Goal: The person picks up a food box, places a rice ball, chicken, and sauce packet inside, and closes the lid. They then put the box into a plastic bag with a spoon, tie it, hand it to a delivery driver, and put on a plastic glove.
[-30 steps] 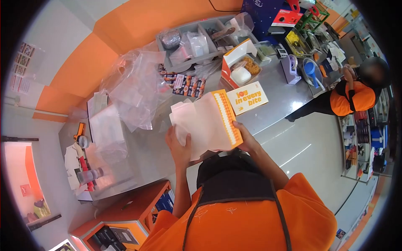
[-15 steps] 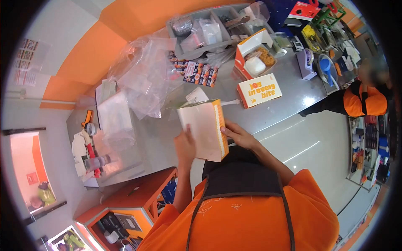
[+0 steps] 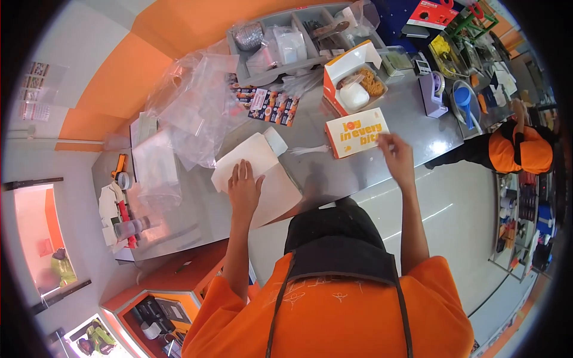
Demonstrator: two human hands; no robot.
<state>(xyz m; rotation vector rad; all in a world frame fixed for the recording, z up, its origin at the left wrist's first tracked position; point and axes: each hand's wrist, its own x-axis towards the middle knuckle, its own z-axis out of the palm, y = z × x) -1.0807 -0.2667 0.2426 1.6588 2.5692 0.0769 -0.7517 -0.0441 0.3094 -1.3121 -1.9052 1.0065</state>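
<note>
My left hand [image 3: 243,188] lies flat with fingers stretched on a white paper bag [image 3: 274,191], which rests on the metal counter with its upper left part folded over. To the right, my right hand [image 3: 397,158] has loosely bent fingers at the right end of a closed white and orange food box [image 3: 357,132] printed "joy in every bite". Whether the fingertips touch it cannot be made out. Behind it stands an opened food box [image 3: 332,83] holding a fried piece of food [image 3: 373,83] and a white wrapped bundle [image 3: 354,95].
White plastic cutlery [image 3: 310,150] lies between bag and box. Clear plastic bags [image 3: 197,119], printed leaflets [image 3: 273,107] and a grey divided tray [image 3: 262,73] sit along the back. A purple tape dispenser [image 3: 434,98] stands right. Another person [image 3: 519,149] stands far right.
The paper bag, held upright in both hands before, now lies on the counter under my left hand. My right hand has let go and moved right to the closed box.
</note>
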